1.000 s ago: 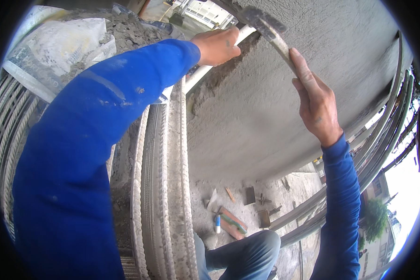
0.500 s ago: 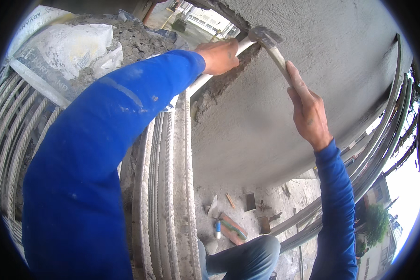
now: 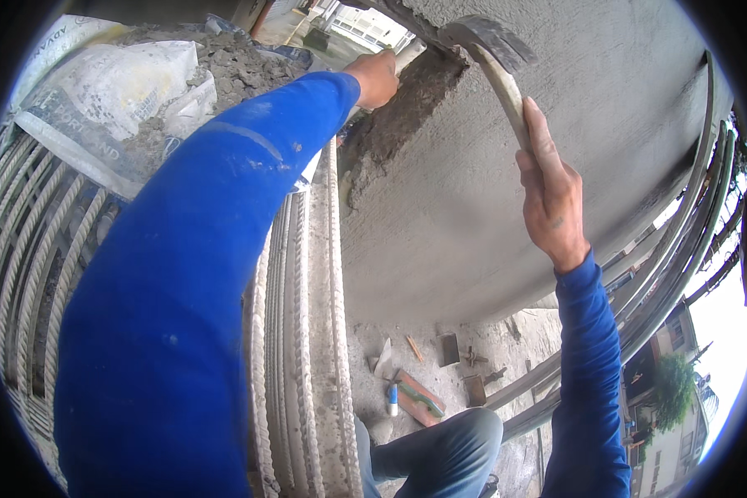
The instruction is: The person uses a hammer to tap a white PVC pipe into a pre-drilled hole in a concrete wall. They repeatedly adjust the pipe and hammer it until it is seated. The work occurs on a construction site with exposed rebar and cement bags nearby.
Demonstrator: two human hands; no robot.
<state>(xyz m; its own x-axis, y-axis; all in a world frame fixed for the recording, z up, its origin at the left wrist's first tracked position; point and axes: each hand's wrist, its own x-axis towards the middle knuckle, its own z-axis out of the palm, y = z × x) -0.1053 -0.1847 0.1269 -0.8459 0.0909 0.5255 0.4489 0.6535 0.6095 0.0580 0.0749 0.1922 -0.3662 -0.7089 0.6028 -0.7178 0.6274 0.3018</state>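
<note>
My right hand [image 3: 554, 195] is wrapped round the pale handle of a claw hammer [image 3: 491, 70], thumb stretched along it. The hammer's head lies over the grey plastered wall [image 3: 473, 207], near its rough broken edge [image 3: 407, 108]. Up by that edge, my left hand [image 3: 375, 80] is closed on a white pipe-like length [image 3: 408, 56]. Only a short end of it shows beyond the fingers, and my blue sleeve hides much of the rest. The hammer head and the white length are apart.
Ribbed steel bars [image 3: 300, 332] run beside my left arm, with more bars [image 3: 46, 224] at far left. A torn cement bag [image 3: 116, 91] lies by grey rubble [image 3: 245, 75]. Below are a plastering float [image 3: 421, 400] and a small blue-and-white bottle [image 3: 393, 400]. Long pipes [image 3: 681, 249] curve at right.
My left hand has shifted up and left with the white length, uncovering the rough brown edge of the wall. The hammer head has moved up and slightly right, away from the white length.
</note>
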